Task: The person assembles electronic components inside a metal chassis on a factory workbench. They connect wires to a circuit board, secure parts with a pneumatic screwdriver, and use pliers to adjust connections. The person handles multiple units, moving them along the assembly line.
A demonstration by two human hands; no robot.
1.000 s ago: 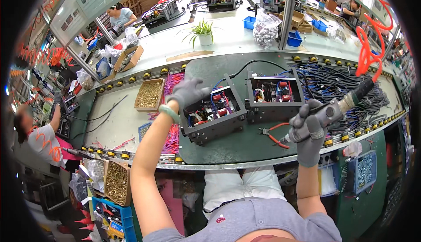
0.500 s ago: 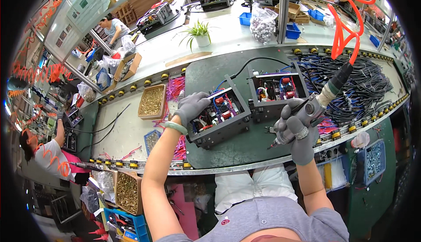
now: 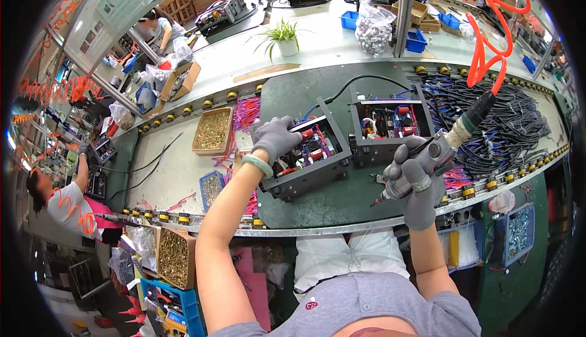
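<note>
My gloved left hand (image 3: pixel 276 137) lies over the upper left corner of an open black metal device housing (image 3: pixel 317 172), its bent fingers closed on the edge. Inside that housing are circuit parts with red and black pieces and purple boards. My gloved right hand (image 3: pixel 418 184) is wrapped round a grey air screwdriver (image 3: pixel 437 149), its tip pointing down left, apart from the housings. A small jaw-like metal tool (image 3: pixel 377 179) sticks out beside the tip; its rear is hidden by the hand. Behind it stands a second open housing (image 3: pixel 390 123). Both rest on a dark green board (image 3: pixel 317 212).
An orange coiled air hose (image 3: pixel 488 50) runs up from the screwdriver. Black cables (image 3: pixel 506 120) pile up at the right. A box of brass-coloured small parts (image 3: pixel 213 130) and a blue tray (image 3: pixel 212 189) lie left. Across the line is a potted plant (image 3: pixel 287 47); co-workers sit left.
My left hand has shifted right and slightly up, from the housing's left side onto its upper corner. The right hand still holds the screwdriver in nearly the same place.
</note>
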